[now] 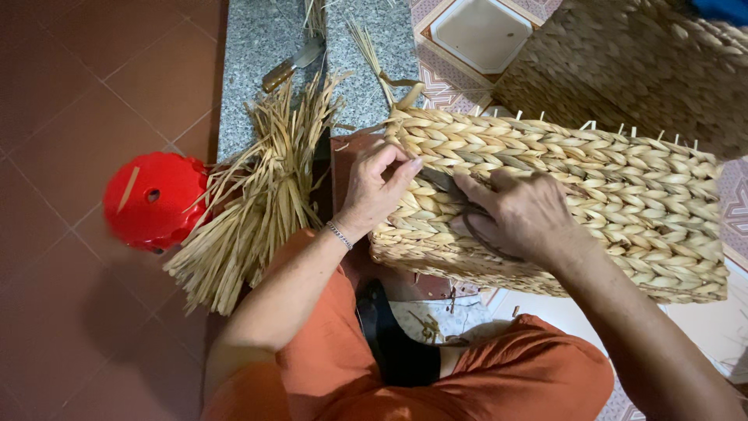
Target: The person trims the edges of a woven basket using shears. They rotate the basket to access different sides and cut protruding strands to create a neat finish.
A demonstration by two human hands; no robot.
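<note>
A long woven straw basket [608, 195] lies on its side across my lap. My left hand [376, 185] rests on its left end, thumb and fingers pinched on a strand of the weave. Just to the right, my right hand [520, 214] lies on the basket's side and grips dark scissors [446, 182], whose blades point towards my left fingertips. Thin white rib ends stick up along the basket's far edge.
A bundle of dry straw strips [257, 195] lies left of the basket, partly on a grey stone ledge [249, 47] where a knife [292, 62] rests. A red plastic stool [156, 199] stands on the brown tile floor. A second woven basket [647, 62] sits at the top right.
</note>
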